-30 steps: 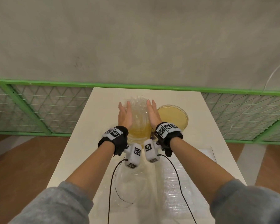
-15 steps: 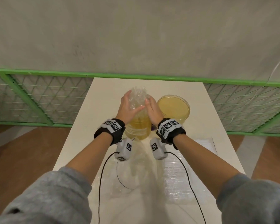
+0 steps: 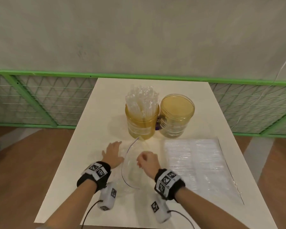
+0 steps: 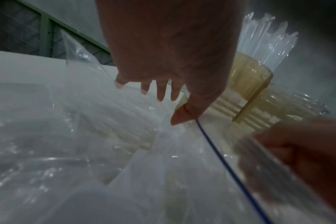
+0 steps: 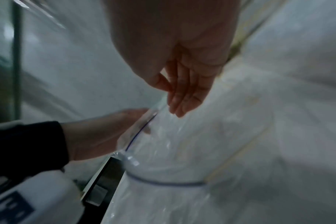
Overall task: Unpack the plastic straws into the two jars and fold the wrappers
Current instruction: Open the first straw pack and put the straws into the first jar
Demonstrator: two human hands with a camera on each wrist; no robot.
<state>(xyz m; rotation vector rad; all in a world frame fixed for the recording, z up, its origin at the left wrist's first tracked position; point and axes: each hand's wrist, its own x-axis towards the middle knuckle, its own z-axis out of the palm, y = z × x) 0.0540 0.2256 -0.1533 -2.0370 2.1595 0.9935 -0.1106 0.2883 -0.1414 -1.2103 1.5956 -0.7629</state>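
Observation:
Two amber-tinted jars stand mid-table. The left jar (image 3: 142, 124) holds a bundle of clear wrapped straws (image 3: 141, 100); the right jar (image 3: 177, 114) is empty. In front of them lies an empty clear wrapper (image 3: 130, 169) with a thin blue line along its mouth (image 4: 217, 145). My left hand (image 3: 113, 153) lies flat on the wrapper's left side, fingers straight and spread (image 4: 159, 92). My right hand (image 3: 146, 160) has its fingers curled and pinches the wrapper's upper layer (image 5: 175, 98), lifting it a little.
A full flat pack of straws (image 3: 196, 164) lies on the right side of the white table (image 3: 102, 113). Behind the table runs a green mesh fence (image 3: 40, 100) under a grey wall. Wooden floor shows on both sides. Wrist-camera cables trail off the near edge.
Both hands have let go of the straw bundle in the left jar and come back toward me, down onto the empty wrapper. The straws now stand free in the jar.

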